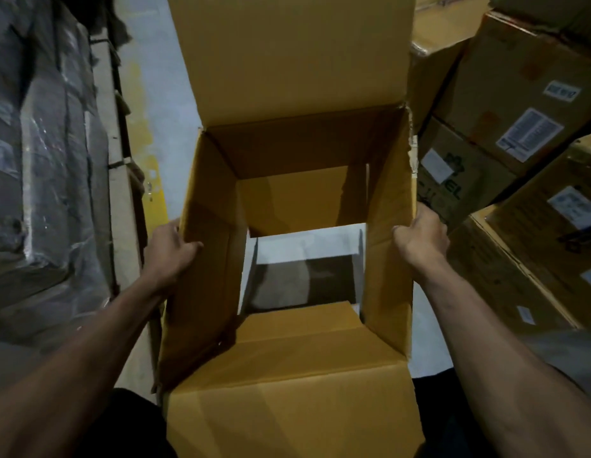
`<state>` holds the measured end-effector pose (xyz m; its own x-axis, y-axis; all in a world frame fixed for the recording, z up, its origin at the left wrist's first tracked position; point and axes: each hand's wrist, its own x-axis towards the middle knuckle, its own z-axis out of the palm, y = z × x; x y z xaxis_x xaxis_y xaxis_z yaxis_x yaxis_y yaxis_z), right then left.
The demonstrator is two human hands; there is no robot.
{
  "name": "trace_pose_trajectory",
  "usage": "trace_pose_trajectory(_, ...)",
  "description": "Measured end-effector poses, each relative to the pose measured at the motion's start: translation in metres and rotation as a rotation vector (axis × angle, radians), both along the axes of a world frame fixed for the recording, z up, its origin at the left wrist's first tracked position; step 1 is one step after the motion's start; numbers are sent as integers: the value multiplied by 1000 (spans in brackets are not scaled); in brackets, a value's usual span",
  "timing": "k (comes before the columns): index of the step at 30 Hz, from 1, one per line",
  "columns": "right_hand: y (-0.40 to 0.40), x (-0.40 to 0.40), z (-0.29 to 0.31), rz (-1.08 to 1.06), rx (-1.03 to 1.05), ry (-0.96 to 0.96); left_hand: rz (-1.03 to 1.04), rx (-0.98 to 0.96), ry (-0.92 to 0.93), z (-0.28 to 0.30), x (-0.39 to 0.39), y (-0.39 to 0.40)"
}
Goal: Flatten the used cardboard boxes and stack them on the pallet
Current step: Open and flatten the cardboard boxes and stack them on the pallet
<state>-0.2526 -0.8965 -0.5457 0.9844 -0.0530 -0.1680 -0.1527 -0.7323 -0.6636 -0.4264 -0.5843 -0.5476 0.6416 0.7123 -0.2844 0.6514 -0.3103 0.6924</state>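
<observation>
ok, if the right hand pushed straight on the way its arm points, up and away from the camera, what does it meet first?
Probably the stacked boxes just beyond the right hand, which grips the right wall of the open box. Depth is unclear, so that gap can't be judged.

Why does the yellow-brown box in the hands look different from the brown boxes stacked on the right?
The held yellow-brown cardboard box is open at both ends, showing floor through it; the stacked brown cardboard boxes are shut. The held box looks plain; the stacked ones carry white labels. Both are cardboard.
</observation>
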Motion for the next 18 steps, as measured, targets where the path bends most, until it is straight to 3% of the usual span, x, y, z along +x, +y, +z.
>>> trace_pose_trajectory(7,-5,16,-2,-336,253,53,-462,249,-15,2,-27,-59)
trace_pose_trajectory(12,-2,23,3,-348,347,117,-642,326,61,-14,-36,-72)
trace_pose_trajectory(18,7,20,14,-319,458,274,-792,171,246,-4,-28,-123)
